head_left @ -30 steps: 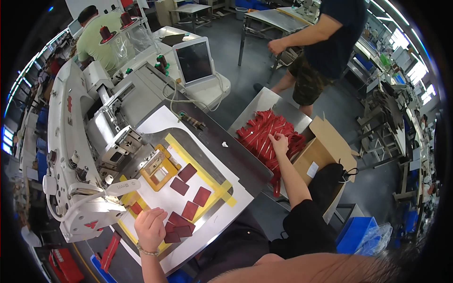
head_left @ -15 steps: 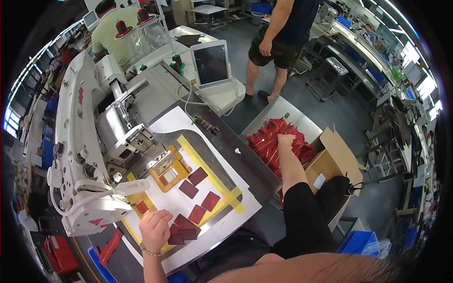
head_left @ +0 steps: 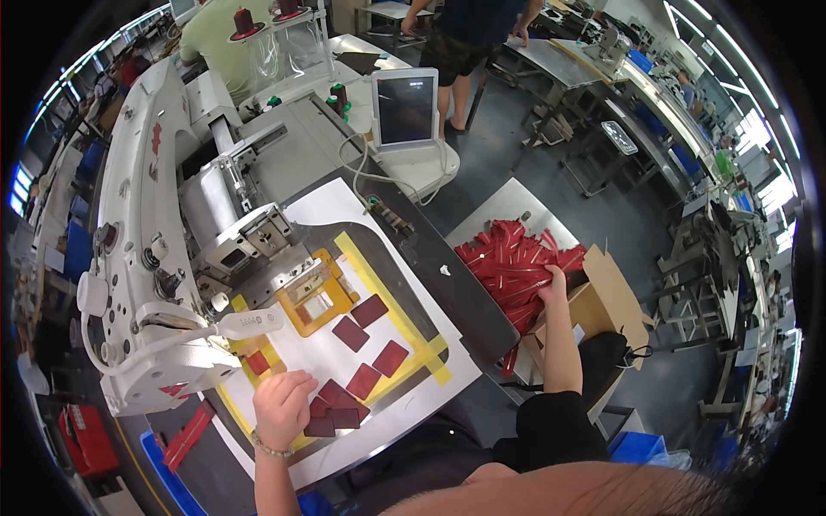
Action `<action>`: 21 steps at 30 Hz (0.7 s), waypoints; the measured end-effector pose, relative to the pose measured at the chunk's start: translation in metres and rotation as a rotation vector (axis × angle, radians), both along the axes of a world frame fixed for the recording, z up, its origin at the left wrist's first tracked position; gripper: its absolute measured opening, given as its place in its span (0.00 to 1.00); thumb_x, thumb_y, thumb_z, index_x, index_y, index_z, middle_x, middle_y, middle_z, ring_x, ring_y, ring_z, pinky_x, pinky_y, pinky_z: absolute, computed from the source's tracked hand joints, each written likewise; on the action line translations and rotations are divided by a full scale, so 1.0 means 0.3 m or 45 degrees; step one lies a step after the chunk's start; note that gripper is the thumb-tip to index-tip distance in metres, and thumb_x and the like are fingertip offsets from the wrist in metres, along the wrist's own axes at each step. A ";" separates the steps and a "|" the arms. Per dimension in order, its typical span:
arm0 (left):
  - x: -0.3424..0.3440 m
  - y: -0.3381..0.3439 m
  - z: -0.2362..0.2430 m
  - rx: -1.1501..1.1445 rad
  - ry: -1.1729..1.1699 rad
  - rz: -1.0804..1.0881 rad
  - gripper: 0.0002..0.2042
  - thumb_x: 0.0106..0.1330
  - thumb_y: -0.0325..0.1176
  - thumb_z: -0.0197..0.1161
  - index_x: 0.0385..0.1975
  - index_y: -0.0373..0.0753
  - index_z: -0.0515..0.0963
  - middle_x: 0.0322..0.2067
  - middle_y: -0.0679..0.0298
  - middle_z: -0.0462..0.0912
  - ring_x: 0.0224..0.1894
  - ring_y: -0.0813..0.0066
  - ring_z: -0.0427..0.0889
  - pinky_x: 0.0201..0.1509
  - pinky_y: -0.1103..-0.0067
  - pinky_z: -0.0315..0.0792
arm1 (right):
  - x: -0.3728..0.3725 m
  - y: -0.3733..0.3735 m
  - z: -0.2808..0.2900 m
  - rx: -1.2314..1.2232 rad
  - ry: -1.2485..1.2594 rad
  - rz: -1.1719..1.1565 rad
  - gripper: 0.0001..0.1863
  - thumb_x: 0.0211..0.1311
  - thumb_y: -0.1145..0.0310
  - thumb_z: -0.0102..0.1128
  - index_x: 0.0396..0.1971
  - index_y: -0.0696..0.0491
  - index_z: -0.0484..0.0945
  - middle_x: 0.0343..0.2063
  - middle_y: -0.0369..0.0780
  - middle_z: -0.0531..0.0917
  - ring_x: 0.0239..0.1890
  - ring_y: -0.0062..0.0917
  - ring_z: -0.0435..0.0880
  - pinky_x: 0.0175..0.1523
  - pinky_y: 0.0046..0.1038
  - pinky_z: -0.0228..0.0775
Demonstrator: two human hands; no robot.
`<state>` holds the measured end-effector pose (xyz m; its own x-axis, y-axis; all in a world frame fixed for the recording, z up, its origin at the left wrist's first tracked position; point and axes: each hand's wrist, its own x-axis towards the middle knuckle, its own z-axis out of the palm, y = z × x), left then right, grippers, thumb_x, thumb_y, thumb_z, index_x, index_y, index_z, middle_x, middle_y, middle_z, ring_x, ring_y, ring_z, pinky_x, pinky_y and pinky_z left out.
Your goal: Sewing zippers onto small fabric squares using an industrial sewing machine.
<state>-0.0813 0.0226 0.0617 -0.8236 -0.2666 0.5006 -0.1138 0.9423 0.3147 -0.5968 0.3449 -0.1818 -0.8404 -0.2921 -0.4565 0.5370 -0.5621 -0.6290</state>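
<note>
My left hand [head_left: 282, 406] hovers over the white sheet in front of the sewing machine head [head_left: 163, 353]. Its fingers are bent and pressed together; whatever they hold, if anything, is hidden. Beside it lie several dark red rectangular patches [head_left: 363, 382], some overlapping. A yellow clamp frame [head_left: 315, 303] sits behind them, and a small red piece [head_left: 257, 363] lies on yellow tape under the machine head. Off to the right, my right hand [head_left: 553, 285] is closed at the near right edge of a heap of red strips with pale lines [head_left: 503, 262], its fingers on a strip.
The heap lies on a metal table [head_left: 508, 199] beside an open cardboard box [head_left: 615, 288] with a black bundle [head_left: 602, 357] against it. A control screen [head_left: 404, 107] stands behind the machine. More red strips [head_left: 189, 437] lie at the lower left. One person stands beyond, another sits.
My right hand has moved from the top of the heap toward its near right edge. My left hand has stayed almost in place. The standing person has shifted left and away.
</note>
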 end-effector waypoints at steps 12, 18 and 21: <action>0.012 0.026 0.066 0.312 0.079 -0.029 0.13 0.45 0.21 0.60 0.33 0.37 0.79 0.34 0.59 0.81 0.34 0.63 0.81 0.36 0.74 0.74 | 0.306 0.056 0.783 -0.159 0.530 0.271 0.06 0.57 0.76 0.50 0.36 0.57 0.68 0.29 0.41 0.73 0.42 0.34 0.73 0.57 0.36 0.65; -0.105 0.061 0.189 0.716 -0.083 -0.241 0.52 0.37 0.47 0.78 0.64 0.36 0.56 0.61 0.51 0.65 0.63 0.57 0.65 0.65 0.69 0.58 | 0.674 -0.201 1.131 -0.346 0.500 0.610 0.08 0.62 0.74 0.45 0.40 0.56 0.66 0.28 0.40 0.73 0.43 0.34 0.75 0.61 0.48 0.62; -0.159 0.072 0.201 0.925 0.019 -0.454 0.62 0.32 0.54 0.78 0.68 0.39 0.46 0.64 0.49 0.59 0.65 0.56 0.60 0.67 0.70 0.54 | 0.874 -0.383 1.167 -0.503 0.381 0.902 0.08 0.63 0.72 0.43 0.41 0.55 0.66 0.28 0.40 0.73 0.43 0.34 0.76 0.61 0.50 0.63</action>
